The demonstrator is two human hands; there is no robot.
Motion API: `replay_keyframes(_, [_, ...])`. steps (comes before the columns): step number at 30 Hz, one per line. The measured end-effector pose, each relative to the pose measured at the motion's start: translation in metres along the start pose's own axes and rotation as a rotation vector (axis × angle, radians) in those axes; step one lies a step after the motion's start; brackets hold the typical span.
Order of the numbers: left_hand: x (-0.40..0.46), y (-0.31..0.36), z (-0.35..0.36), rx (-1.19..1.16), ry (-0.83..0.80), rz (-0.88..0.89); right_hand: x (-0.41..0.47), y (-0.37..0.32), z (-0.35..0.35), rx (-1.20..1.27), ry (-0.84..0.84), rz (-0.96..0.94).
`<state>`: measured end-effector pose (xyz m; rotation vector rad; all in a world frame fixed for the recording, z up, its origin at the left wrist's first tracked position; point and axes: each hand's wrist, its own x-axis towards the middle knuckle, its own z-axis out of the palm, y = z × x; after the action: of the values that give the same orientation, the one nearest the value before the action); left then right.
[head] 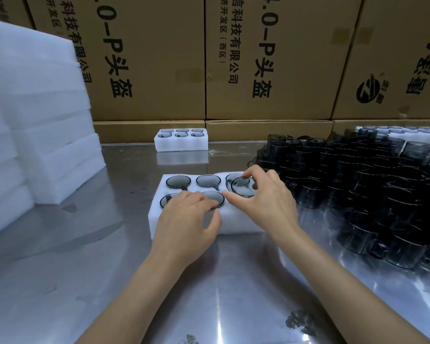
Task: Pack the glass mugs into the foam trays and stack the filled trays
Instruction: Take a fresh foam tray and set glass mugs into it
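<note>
— Mugs first: where do we have them?

— We see five smoked-glass mugs seated in the near foam tray [157,219], which lies on the metal table [90,281] right in front of us. A sixth mug [243,186] sits at the tray's far right corner, tilted and not yet down in its pocket.

— What are our hands doing?

— Our right hand [266,204] is over that right end of the tray, its fingers [252,173] curled round the rim of the sixth mug and the thumb pinching the near edge. Our left hand [186,219] lies on the tray's near row, fingers fairly straight, pressing on the top of the near middle mug [212,197]; it grips nothing.

— And around the tray?

— To the right of the tray, a big heap of loose dark glass mugs [358,194] covers the table. Behind the tray, well apart, stands a second filled tray [181,142] with six mugs in it. Left of the tray, a tall stack of white foam blocks [35,120] rises from the table. Beyond all of it, printed cardboard boxes [266,58] form a wall. At the far right, behind the heap, we can make out more filled trays [412,135], partly hidden.
</note>
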<state>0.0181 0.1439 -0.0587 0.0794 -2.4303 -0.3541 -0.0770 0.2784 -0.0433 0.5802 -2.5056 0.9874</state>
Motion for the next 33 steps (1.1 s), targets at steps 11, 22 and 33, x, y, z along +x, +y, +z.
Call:
replay_keyframes(11, [-0.001,0.001,-0.001,-0.012,0.003,0.009,-0.004,0.002,-0.002,-0.077,-0.048,0.037])
replay_keyframes(22, [-0.005,0.014,0.007,0.071,-0.119,0.261,-0.018,0.019,-0.023,-0.103,-0.237,-0.276])
replay_keyframes(33, [-0.006,0.015,0.019,0.051,-0.215,0.217,-0.021,0.019,-0.015,-0.211,-0.346,-0.221])
